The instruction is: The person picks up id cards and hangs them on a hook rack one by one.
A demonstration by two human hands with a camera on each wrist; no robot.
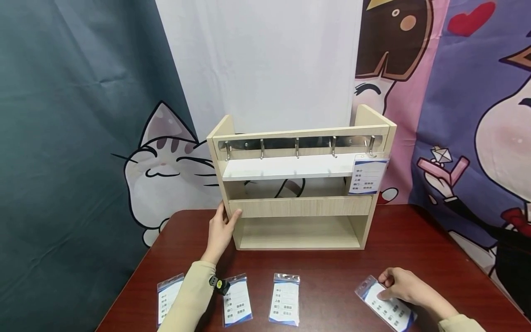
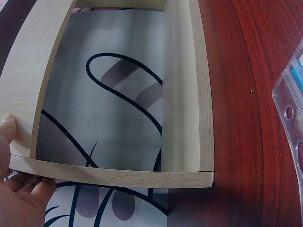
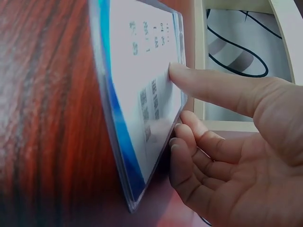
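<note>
A light wooden rack [image 1: 300,207] with a row of metal hooks [image 1: 297,146] stands on the table. My left hand [image 1: 220,234] grips its left side panel, thumb in front and fingers round the outer side, as the left wrist view also shows. From the rightmost hook hangs a clear-sleeved name badge [image 1: 367,176]. My right hand [image 1: 405,288] pinches another badge [image 1: 393,311] by its edge, thumb on the printed face. In the right wrist view this badge [image 3: 137,90] is tilted up from the tabletop; the fingers curl behind it.
Three more badges lie on the red-brown table [image 1: 327,286]: one in the middle [image 1: 284,299], one beside the left sleeve [image 1: 237,302], one at the far left [image 1: 168,297], partly hidden by the forearm. Printed curtains [image 1: 274,60] hang behind the rack.
</note>
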